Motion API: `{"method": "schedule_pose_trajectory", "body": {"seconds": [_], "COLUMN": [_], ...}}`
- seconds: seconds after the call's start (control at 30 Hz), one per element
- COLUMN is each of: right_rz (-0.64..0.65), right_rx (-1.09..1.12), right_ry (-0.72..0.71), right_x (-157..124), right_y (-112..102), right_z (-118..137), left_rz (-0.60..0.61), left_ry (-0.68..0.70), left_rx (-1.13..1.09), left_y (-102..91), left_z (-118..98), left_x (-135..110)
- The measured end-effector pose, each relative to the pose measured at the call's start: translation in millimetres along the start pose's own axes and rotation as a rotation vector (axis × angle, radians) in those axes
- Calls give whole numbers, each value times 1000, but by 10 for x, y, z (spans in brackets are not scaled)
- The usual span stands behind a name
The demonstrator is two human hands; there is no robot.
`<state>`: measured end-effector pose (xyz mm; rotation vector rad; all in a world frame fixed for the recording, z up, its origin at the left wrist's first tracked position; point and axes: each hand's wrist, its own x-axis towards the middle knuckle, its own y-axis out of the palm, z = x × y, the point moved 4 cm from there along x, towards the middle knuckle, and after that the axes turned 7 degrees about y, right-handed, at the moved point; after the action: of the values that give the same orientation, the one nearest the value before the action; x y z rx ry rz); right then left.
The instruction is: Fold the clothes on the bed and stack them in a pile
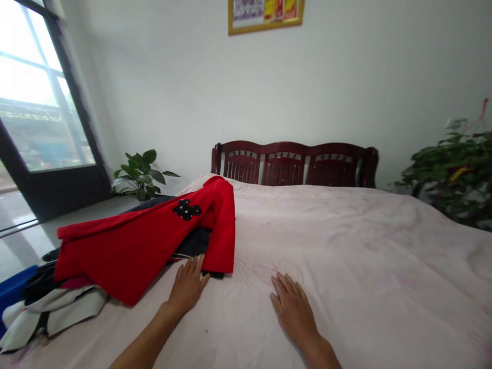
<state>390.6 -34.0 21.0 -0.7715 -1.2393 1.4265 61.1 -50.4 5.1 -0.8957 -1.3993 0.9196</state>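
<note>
A red garment (130,241) with a long sleeve and a black, white-dotted patch lies over dark clothing (194,243) on the left of the pale pink bedsheet (346,261). My left hand (188,287) rests at the edge of these clothes, fingers apart, the fingertips by the dark cloth beside the red sleeve. It grips nothing that I can see. Flat on the sheet to the right lies my right hand (294,310), its fingers stretched out and holding nothing.
Grey-white cloth (73,310) and a blue container (17,289) are at the lower left. Behind the sheet stands a dark red wooden backrest (284,164). Leafy plants flank it, one on the left (142,174) and a bushy one on the right (457,174). A glass door (46,102) stands far left.
</note>
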Motion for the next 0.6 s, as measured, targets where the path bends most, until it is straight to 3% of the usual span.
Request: {"method": "schedule_pose_trajectory", "body": {"seconds": [0.13,0.6], "right_rz": [-19,-83], "right_rx": [-26,-71], "right_ry": [21,48], "right_x": [5,-11], "right_y": [-10,-28], "right_z": [28,67], "left_rz": [3,8], "left_ry": [-18,-11], "left_rx": [7,49], "left_y": [155,154], "left_z": [26,50], "left_x": [-38,-37]}}
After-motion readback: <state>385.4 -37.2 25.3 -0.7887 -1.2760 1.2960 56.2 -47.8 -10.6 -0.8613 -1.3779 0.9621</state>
